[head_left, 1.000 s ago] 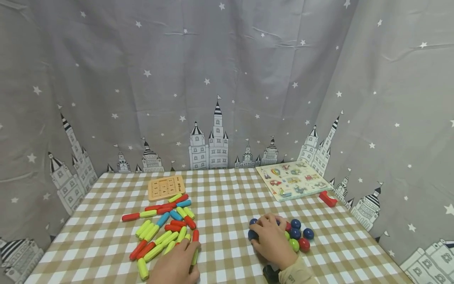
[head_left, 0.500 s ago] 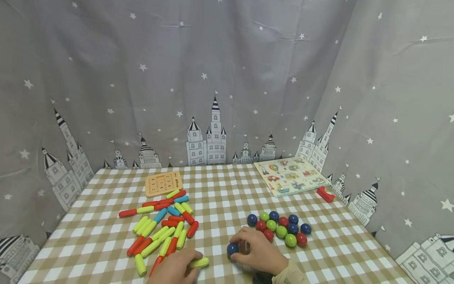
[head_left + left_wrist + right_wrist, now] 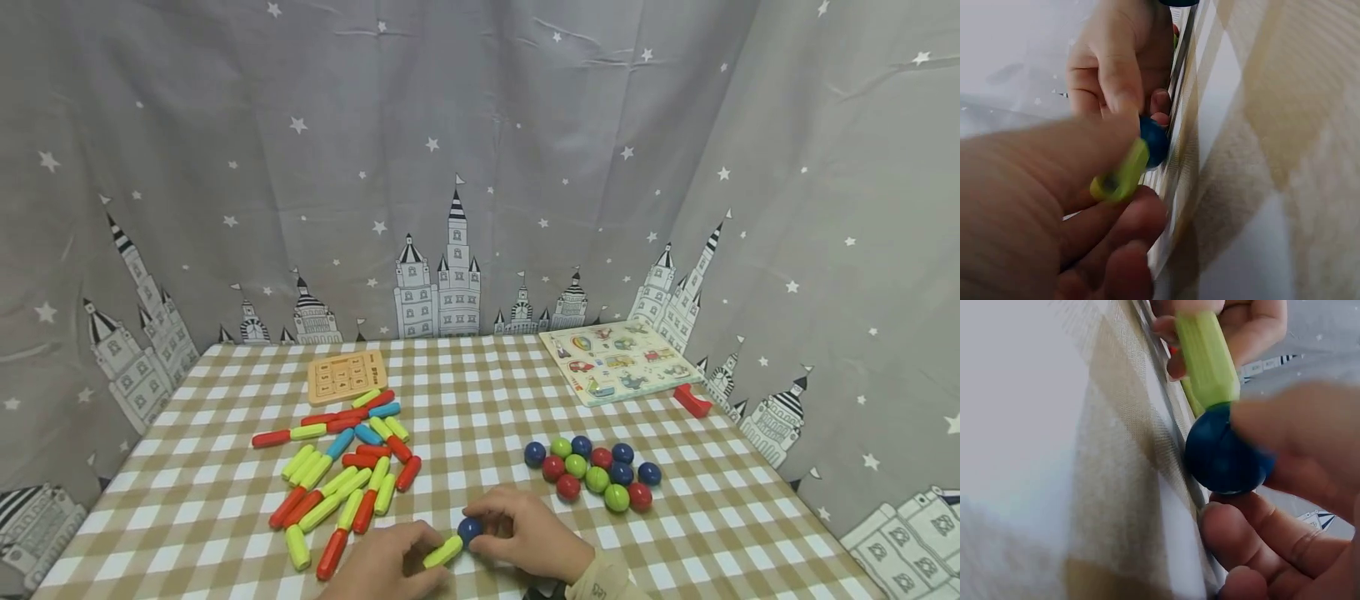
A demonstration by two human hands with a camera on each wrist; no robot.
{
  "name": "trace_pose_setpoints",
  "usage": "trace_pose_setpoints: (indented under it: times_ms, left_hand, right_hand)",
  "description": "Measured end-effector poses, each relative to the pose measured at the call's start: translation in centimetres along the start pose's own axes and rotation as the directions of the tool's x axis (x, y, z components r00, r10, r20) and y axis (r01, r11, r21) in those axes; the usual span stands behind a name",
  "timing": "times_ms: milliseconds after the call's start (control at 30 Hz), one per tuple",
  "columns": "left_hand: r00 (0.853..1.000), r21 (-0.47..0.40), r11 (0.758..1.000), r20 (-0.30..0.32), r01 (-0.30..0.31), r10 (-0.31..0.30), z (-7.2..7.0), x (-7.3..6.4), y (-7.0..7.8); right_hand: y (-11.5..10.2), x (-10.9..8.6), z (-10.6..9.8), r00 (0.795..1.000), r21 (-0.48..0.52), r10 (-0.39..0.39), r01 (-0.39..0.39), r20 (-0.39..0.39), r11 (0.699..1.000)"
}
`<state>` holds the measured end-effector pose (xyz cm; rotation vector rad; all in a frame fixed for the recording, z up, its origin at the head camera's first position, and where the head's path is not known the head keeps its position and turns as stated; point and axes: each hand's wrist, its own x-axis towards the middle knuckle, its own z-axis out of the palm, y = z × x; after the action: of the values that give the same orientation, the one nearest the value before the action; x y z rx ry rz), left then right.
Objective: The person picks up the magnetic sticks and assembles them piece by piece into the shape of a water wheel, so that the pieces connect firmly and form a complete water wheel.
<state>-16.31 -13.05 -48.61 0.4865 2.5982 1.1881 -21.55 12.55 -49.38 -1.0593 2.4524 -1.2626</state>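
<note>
Low over the front of the table, my left hand [image 3: 390, 560] pinches a yellow-green ridged rod [image 3: 443, 552] between thumb and fingers. My right hand [image 3: 527, 533] grips a dark blue ball [image 3: 470, 531] by its sides. The rod's far end meets the ball, as the right wrist view shows with the rod [image 3: 1210, 359] against the ball [image 3: 1219, 450]. In the left wrist view the rod's near end [image 3: 1113, 184] shows a dark spot, and the ball [image 3: 1155, 140] is partly hidden behind the fingers.
Left of the hands lies a spread of red, yellow-green and blue rods [image 3: 322, 508]. Red, green and blue balls [image 3: 597, 479] cluster at right. Farther back are a wooden number puzzle [image 3: 347, 377], a picture board [image 3: 618, 362] and a red curved block [image 3: 692, 401]. A grey curtain [image 3: 480, 167] stands behind.
My right hand has taken a blue ball from the cluster and brought it left. My left hand has lifted a yellow-green rod away from a red one and turned it to the ball.
</note>
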Motion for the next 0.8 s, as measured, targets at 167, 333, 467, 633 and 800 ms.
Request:
trace_pose_setpoints:
  times_ms: [167,333,467,633,800]
  left_hand:
    - [0.989,0.13,0.988,-0.132,0.084,-0.067,-0.9,-0.1,0.1]
    - [0.899,0.282,0.904,-0.39,0.321,-0.198,-2.2,0.4,-0.6]
    - [0.877,0.343,0.858,-0.426,0.383,-0.221,-2.9,0.9,-1.4]
    - [0.874,0.398,0.818,-0.425,0.415,-0.236,-3.3,1.4,-1.7]
    - [0.869,0.422,0.809,-0.45,0.409,-0.205,-3.5,0.7,-1.1]
  right_hand:
    - [0.3,-0.1,0.1,1.0,0.01,-0.001,0.001,0.007,1.0]
    - [0.3,-0.1,0.2,0.999,0.031,0.026,-0.026,-0.018,0.999]
    - [0.4,-0.1,0.3,0.998,0.047,0.045,-0.042,-0.049,0.998]
    - [0.4,0.0,0.4,0.997,0.068,0.047,-0.044,-0.053,0.997]
    - [0.2,0.0,0.4,0.998,0.067,0.049,-0.047,-0.037,0.997]
